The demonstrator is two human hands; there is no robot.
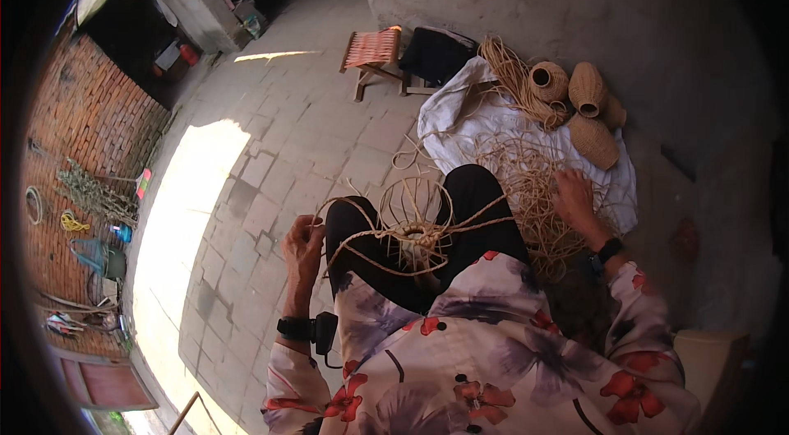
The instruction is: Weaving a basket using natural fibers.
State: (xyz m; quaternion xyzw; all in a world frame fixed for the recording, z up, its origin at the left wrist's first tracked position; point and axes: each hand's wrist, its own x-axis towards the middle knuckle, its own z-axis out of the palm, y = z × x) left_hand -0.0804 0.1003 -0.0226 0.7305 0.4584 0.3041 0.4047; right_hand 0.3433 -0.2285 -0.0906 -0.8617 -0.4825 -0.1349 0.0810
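A started basket of twisted straw cord (417, 231) rests between my knees, its loops fanning out around a small ring in the middle. Its loose strands stretch out to both sides. My left hand (302, 250) is at the left of my knee, its fingers closed on one of these strands. To the right, my right hand (573, 195) reaches into a tangled pile of straw cord (526, 172), fingers curled down on the strands. Its fingertips are partly hidden, and which strand they hold cannot be made out.
A white cloth (448, 127) lies under the pile. Several finished woven vessels (587, 90) and a bundle of cord (511, 77) lie at its far end. Beyond stand a folding stool with an orange woven seat (374, 48) and a dark-covered one (437, 57) by the wall.
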